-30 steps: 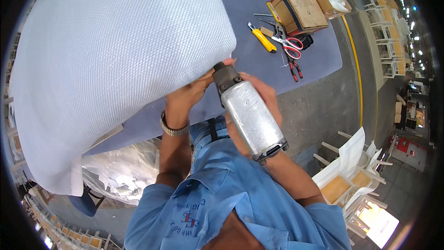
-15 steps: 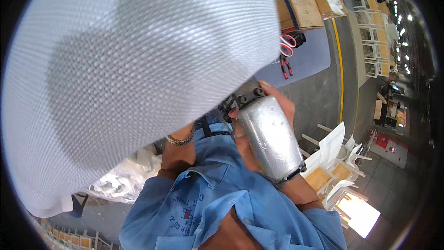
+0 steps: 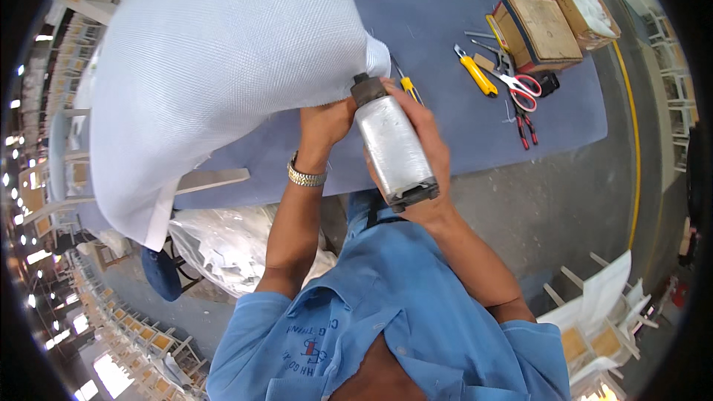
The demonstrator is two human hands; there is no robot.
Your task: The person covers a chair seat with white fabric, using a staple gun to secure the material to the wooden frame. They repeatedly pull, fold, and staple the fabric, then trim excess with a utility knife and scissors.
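I have the fingers of my right hand [image 3: 429, 137] wrapped firmly round a silver staple gun [image 3: 394, 145], its dark nose by the near right corner of the pale woven seat [image 3: 230, 37]; whether they touch I cannot tell. My left hand [image 3: 327, 120] is at the seat's near edge, its fingertips hidden, so I cannot tell if they pinch the fabric. The seat rests on the blue-grey bench [image 3: 431, 22]. Just right of the seat lies a yellow-handled screwdriver [image 3: 410, 90]; well to its right are a yellow cutter [image 3: 477, 76], scissors [image 3: 526, 93], red-handled pliers [image 3: 527, 132] and a cardboard box [image 3: 548, 30].
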